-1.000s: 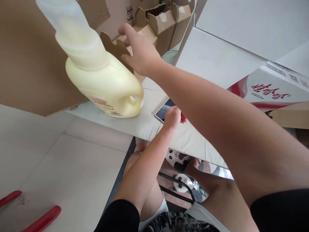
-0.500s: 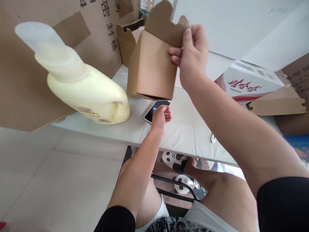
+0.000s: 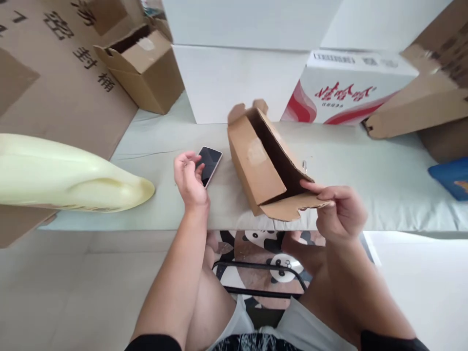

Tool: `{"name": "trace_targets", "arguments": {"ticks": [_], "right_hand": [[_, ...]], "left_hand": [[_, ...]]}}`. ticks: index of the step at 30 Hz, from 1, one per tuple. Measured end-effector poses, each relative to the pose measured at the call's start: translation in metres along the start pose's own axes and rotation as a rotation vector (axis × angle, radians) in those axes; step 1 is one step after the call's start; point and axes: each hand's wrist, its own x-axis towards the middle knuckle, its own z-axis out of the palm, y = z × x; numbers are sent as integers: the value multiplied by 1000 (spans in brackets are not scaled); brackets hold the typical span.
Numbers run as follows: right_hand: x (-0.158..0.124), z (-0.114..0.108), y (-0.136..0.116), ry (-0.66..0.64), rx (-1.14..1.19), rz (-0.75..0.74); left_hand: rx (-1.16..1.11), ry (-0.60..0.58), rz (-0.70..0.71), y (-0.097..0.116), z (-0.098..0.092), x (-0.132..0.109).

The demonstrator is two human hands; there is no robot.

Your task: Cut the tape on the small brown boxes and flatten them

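Observation:
A small brown cardboard carton [image 3: 256,165] lies on its side on the pale table [image 3: 365,185], its open end toward me. My right hand [image 3: 340,212] pinches the carton's near flap at the table's front edge. My left hand [image 3: 189,179] hovers over the table with its fingers loosely curled and nothing in them, next to a dark phone [image 3: 209,164] lying flat. A large cream-yellow jug [image 3: 66,175] lies on its side at the left.
Another open brown carton [image 3: 142,68] stands at the back left against a big cardboard sheet [image 3: 62,92]. A white box [image 3: 234,80], a red-and-white printed box [image 3: 343,90] and flattened cardboard [image 3: 413,112] line the back. A blue item [image 3: 451,176] sits far right.
My right hand brought the carton from up in the air down onto the table and laid it on its side. The view swung right, so the jug now sits at the left edge.

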Motion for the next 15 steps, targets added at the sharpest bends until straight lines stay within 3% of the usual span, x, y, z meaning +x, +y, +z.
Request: {"name": "trace_targets", "arguments": {"ticks": [4, 7, 10, 12, 15], "right_hand": [[12, -27, -19, -216, -22, -133], [25, -48, -30, -383, -25, -220], [23, -60, -29, -404, -45, -206], [15, -63, -22, -346, -94, -166], [0, -62, -11, -191, -134, -39]], "left_hand": [[236, -224, 296, -12, 10, 9], [386, -467, 529, -8, 24, 12], [530, -706, 727, 2, 38, 4], [554, -727, 759, 5, 45, -3], [518, -611, 751, 0, 45, -11]]}}
